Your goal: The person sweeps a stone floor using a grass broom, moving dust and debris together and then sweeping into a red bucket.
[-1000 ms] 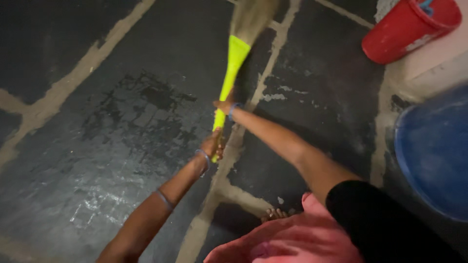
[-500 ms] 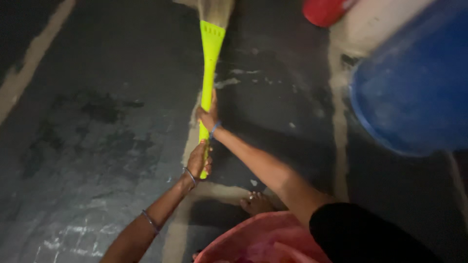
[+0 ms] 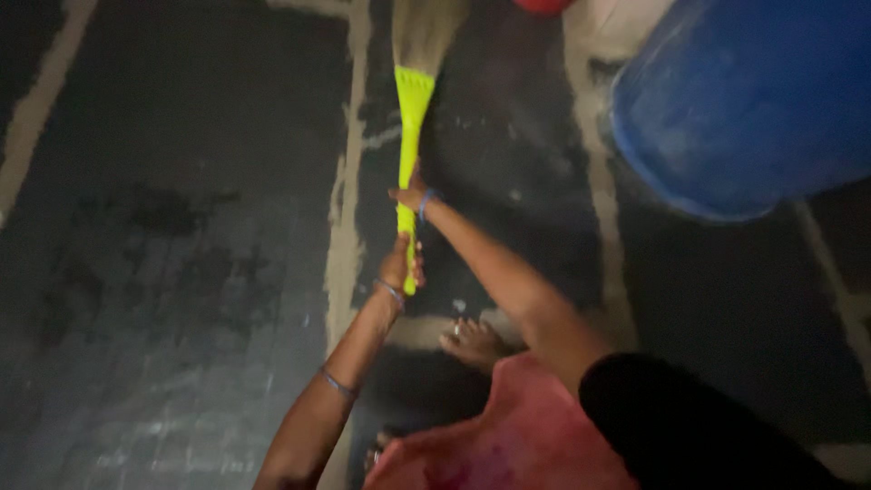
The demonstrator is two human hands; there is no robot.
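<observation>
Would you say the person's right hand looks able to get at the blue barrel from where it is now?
Probably not without letting go: the right hand is wrapped around the yellow broom handle, and the blue barrel stands well off to its right. The dark floor between them is bare, so nothing blocks the way.

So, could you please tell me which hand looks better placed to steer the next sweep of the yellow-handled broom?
Probably the right hand: it grips the yellow plastic broom handle higher up, nearer the straw bristles. The left hand holds the handle's end.
</observation>
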